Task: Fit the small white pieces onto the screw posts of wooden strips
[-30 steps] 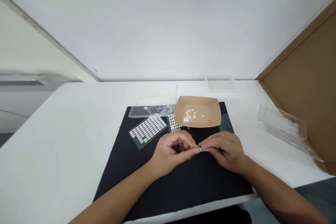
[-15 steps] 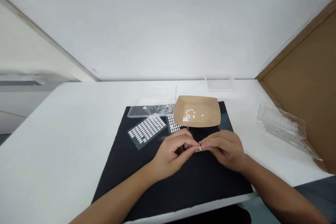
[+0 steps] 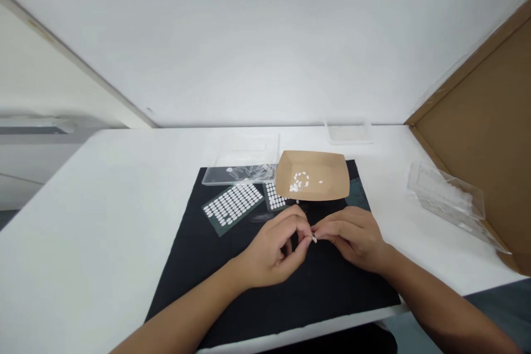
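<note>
A small whitish oval piece (image 3: 314, 239) sits between the fingertips of both hands, over the black mat (image 3: 315, 293). My left hand (image 3: 282, 243) is closed in a pinch at its left side. From the right, my right hand (image 3: 352, 235) pinches at the same spot, its fingertips touching or almost touching the left ones. The piece is too small to name its kind. Just beyond the hands stands a brown paper tray (image 3: 332, 193) with several small white ovals in it. A sheet of white oval stickers (image 3: 232, 207) lies left of the hands, and a second sticker sheet (image 3: 274, 196) lies partly under the tray.
A clear plastic box (image 3: 238, 180) with slim clear pieces is at the mat's back left. Another clear container (image 3: 348, 133) stands near the back wall. On the right, a clear compartment case (image 3: 448, 199) leans by a brown cardboard panel (image 3: 485, 138).
Both hands have shifted slightly left with the small oval piece. The piece now hangs a little lower and is tilted, and my left fingers are more curled.
</note>
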Motion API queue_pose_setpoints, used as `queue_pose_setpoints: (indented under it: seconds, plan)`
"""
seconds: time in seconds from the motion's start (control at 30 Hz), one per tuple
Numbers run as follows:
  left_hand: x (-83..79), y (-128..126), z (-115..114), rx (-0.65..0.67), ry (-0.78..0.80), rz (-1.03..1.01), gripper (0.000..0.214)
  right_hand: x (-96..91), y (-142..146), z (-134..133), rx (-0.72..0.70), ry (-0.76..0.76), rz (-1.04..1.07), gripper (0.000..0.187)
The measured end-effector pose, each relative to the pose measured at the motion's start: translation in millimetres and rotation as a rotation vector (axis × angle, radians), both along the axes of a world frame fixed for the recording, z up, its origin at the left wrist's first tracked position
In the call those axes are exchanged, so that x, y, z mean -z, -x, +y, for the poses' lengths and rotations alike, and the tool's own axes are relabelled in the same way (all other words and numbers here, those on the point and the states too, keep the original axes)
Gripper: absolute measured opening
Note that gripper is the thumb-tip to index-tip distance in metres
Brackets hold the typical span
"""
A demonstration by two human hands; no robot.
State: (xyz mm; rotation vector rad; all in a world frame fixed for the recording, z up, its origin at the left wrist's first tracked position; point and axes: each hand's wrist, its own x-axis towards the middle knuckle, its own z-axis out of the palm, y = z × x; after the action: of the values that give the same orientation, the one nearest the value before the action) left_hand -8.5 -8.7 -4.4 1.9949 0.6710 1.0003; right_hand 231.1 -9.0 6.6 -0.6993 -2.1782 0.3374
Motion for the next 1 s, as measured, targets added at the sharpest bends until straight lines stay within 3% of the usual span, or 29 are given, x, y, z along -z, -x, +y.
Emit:
queue_pose_setpoints:
  seconds: [0.33, 0.57, 0.77, 0.9, 1.0]
  plan:
    - [-3.7, 0, -2, 0.115, 0.214, -0.087, 0.01, 1.4, 1, -3, -0.016, 0.056, 0.0, 0.011]
    - [-0.1, 0, -3, 0.082, 0.25, -0.084, 0.011, 1.9, 2, -2, -0.013, 0.061, 0.012, 0.01]
    - [4.8, -1, -7, 0.096, 0.428, -0.148, 0.018, 2.1, 1, -2, -0.011, 0.072, 0.018, 0.009]
    - [6.0, 2, -1, -0.003, 0.51, -0.275, 0.022, 4.3, 0, -3, -0.022, 0.065, 0.013, 0.007]
    - [5.8, 6, 6, -0.08, 0.464, -0.268, 0.022, 4.1, -1, -3, -0.016, 0.069, 0.003, 0.005]
